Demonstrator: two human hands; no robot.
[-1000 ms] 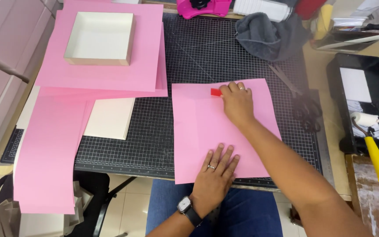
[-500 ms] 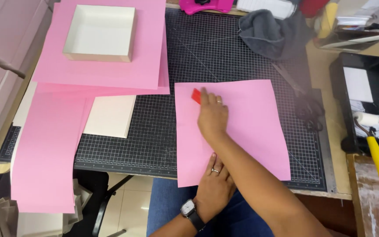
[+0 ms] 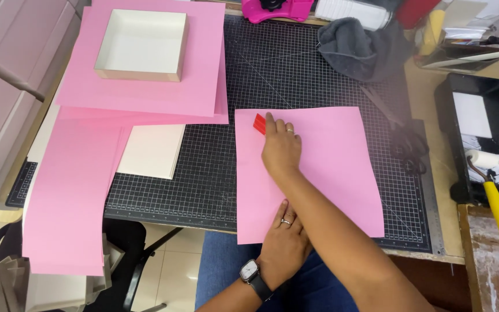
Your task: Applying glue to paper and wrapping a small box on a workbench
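Right hand lies palm down on the pink sheet, fingers close together, and presses a small red tool against the paper near its upper left corner; only the tip of the tool shows beyond the fingertips, so how it is gripped I cannot tell for sure. Left hand rests flat near the sheet's lower edge, just under the right forearm, fingers a little spread, holding the paper down; it has a ring on one finger and a watch on the wrist. The pink sheet lies on the black cutting mat, which covers the worktop.

Well to the left of both hands is a stack of bigger pink paper with an open white box standing on it, and a cream card lies partly under that paper. Beyond the right hand is a grey cloth. To the right of it lie black scissors, and further right a black tray with a yellow-handled roller.
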